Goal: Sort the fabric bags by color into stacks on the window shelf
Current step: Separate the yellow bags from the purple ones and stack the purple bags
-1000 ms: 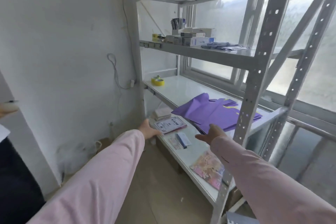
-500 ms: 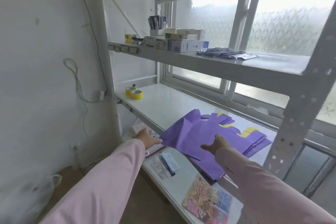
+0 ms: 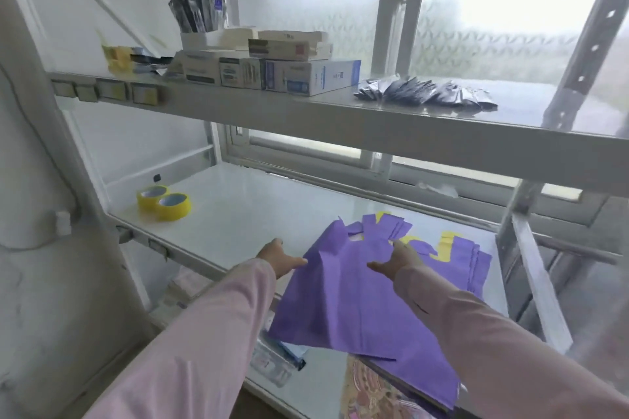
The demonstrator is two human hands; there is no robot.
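Purple fabric bags (image 3: 357, 299) in loose pile on right part of white window shelf (image 3: 255, 214), overhanging its front edge; yellow bag (image 3: 446, 245) peeks from underneath. My left hand (image 3: 280, 257), fingers straight, touches pile's left edge. My right hand (image 3: 396, 260) lies spread on top, gripping nothing. Yellow tape rolls (image 3: 163, 202) well apart at far left, white surface showing between. Upper shelf: stacked boxes (image 3: 289, 71), white cup (image 3: 194, 39) of dark packets.

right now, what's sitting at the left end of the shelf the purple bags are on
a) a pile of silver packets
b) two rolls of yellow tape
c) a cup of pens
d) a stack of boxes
b: two rolls of yellow tape sit side by side at the left end of the shelf that holds the purple bags; the other options are all on the shelf above.
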